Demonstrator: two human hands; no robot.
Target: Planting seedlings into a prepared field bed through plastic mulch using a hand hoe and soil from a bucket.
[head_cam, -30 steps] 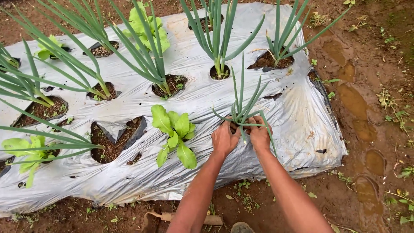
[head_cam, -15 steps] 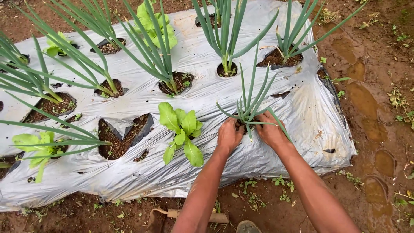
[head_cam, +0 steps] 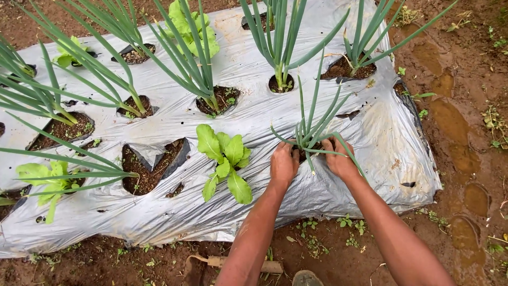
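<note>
Both hands are pressing soil around a green onion seedling point(head_cam: 312, 127) in the silver mulch sheet point(head_cam: 370, 137): left hand point(head_cam: 283, 165) at nine o'clock, right hand point(head_cam: 339, 160) at three, fingers curled loosely, gripping nothing.

Silver-grey plastic mulch sheet point(head_cam: 349, 175) is seen, creased and streaked with white glare. Deep green is shown by the green onion plant point(head_cam: 312, 124), lighter yellow-green by the lettuce seedling point(head_cam: 225, 161) (glossy, pale-veined). Reddish-brown is worn by the wet muddy soil point(head_cam: 455, 122).
</note>
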